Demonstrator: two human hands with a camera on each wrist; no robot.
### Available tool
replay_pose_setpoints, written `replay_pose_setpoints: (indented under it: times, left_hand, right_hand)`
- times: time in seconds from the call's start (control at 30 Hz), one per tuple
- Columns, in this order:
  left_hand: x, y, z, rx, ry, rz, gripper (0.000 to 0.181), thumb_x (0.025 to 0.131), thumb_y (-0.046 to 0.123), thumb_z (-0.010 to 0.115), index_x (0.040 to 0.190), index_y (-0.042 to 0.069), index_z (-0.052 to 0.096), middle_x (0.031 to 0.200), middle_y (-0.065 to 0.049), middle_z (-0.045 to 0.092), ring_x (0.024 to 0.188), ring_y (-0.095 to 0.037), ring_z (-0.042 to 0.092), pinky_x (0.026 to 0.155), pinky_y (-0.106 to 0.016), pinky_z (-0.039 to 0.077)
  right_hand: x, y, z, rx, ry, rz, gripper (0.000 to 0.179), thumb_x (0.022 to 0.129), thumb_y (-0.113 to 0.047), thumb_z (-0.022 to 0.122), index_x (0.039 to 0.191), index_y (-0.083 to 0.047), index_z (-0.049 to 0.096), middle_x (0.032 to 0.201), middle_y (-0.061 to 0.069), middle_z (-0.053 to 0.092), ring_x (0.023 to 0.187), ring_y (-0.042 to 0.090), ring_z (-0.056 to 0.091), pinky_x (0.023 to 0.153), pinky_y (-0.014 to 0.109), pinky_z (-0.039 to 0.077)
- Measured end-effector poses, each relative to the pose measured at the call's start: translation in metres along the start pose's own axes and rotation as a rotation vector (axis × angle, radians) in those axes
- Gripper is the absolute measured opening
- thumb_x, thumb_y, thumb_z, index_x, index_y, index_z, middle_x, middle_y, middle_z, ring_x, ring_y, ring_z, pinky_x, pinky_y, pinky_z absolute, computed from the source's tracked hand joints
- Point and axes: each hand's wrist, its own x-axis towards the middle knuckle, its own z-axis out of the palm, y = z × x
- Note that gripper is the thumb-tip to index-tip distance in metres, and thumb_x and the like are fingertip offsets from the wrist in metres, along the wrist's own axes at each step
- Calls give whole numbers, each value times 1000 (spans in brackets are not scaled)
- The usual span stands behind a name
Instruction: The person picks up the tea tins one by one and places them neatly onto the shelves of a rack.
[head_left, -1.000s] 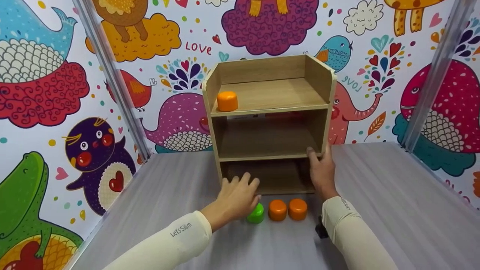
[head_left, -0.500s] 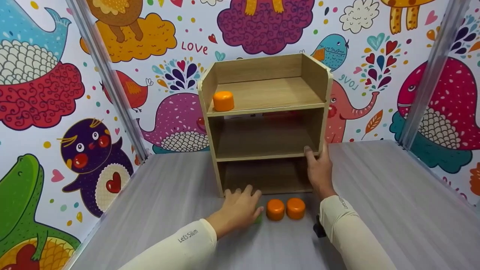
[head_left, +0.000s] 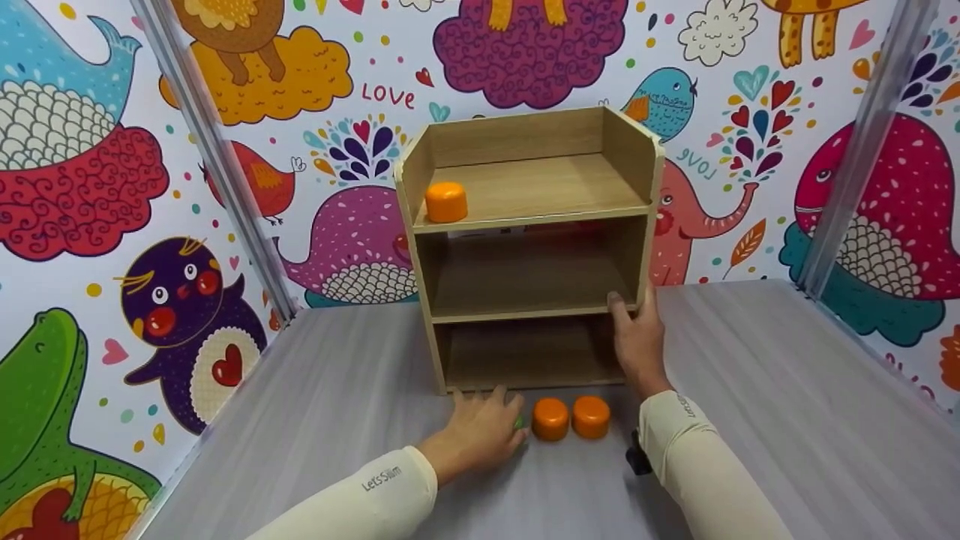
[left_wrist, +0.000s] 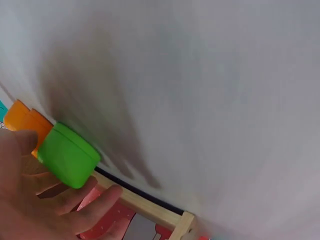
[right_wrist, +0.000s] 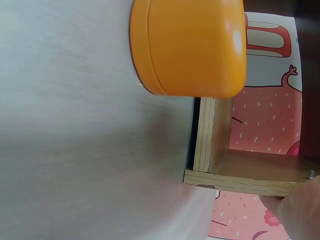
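Observation:
My left hand (head_left: 481, 431) reaches over a small, rounded green plastic jar (left_wrist: 69, 156), mostly hidden in the head view. In the left wrist view its fingers lie loosely beside the jar, and the thumb is apart from it. My right hand (head_left: 640, 341) grips the right side panel of a wooden shelf unit (head_left: 540, 309), thumb at the front and fingers on the outer side. To the right of the green jar, two matching orange jars, a left one (head_left: 550, 419) and a right one (head_left: 591, 417), stand side by side before the unit.
Another orange jar (head_left: 446, 202) sits at the front left of the unit's top shelf. The unit has three levels and stands on a grey table (head_left: 757, 390). Cartoon-printed walls (head_left: 480, 56) with metal corner posts (head_left: 862, 142) enclose the table's back and sides.
My left hand has moved down and slightly right, from above and beside the green jar to covering most of it. The right hand keeps its grip on the shelf unit.

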Motion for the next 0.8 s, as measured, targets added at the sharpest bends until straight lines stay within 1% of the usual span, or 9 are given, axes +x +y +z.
replay_pose_setpoints:
  times: [0.1,0.17,0.27,0.33,0.4,0.53,0.73,0.8]
  left_hand:
    - [0,1,2,-18,-25,-2,51,101,50,57,141,19,57,140,-14,60,114,-40,68,97,-73,45]
    - [0,1,3,-34,-37,-1,51,101,50,57,141,19,56,143,-15,59,113,-40,68,94,-69,49]
    - [-1,0,5,-58,-39,5,49,101,48,58,139,18,57,143,-17,58,107,-39,70,85,-60,56]
    - [-2,-1,6,-62,-35,13,48,101,47,59,138,17,58,141,-17,59,101,-36,70,77,-53,59]
    - [-2,-2,7,-63,-38,19,48,101,46,59,138,16,57,140,-18,58,100,-36,70,75,-50,60]
    - [-2,-2,9,-51,-38,32,47,101,44,59,138,15,57,138,-17,59,102,-37,70,75,-49,60]
    - [-2,-1,13,-48,-11,37,44,101,42,61,134,14,58,127,-14,61,92,-33,70,69,-47,60]
    - [-2,-1,13,-41,-5,38,44,100,43,61,134,14,58,127,-14,61,92,-32,70,68,-47,60]
  right_hand:
    - [0,-1,0,10,2,2,69,104,-45,56,160,-44,17,163,-4,33,146,25,38,125,51,24]
    - [-1,-1,0,18,0,4,68,103,-46,56,160,-45,18,163,-4,33,146,24,37,125,51,24]
    - [-1,0,1,17,-3,3,68,104,-46,56,160,-46,17,164,-5,32,146,24,37,125,51,24]
    - [-1,1,1,14,-5,6,69,103,-46,56,160,-47,17,164,-5,32,146,24,37,125,52,24]
    - [-1,1,2,11,-2,6,69,103,-46,56,160,-46,16,164,-5,32,146,25,37,125,52,25]
    - [0,1,2,10,4,6,70,103,-45,56,160,-46,16,164,-3,32,145,26,39,124,52,25]
    - [1,2,1,7,12,11,70,103,-46,56,160,-46,17,164,-4,33,144,24,39,125,51,26]
    - [0,2,1,3,12,15,70,103,-47,56,160,-45,16,164,-4,32,144,25,39,125,51,25]
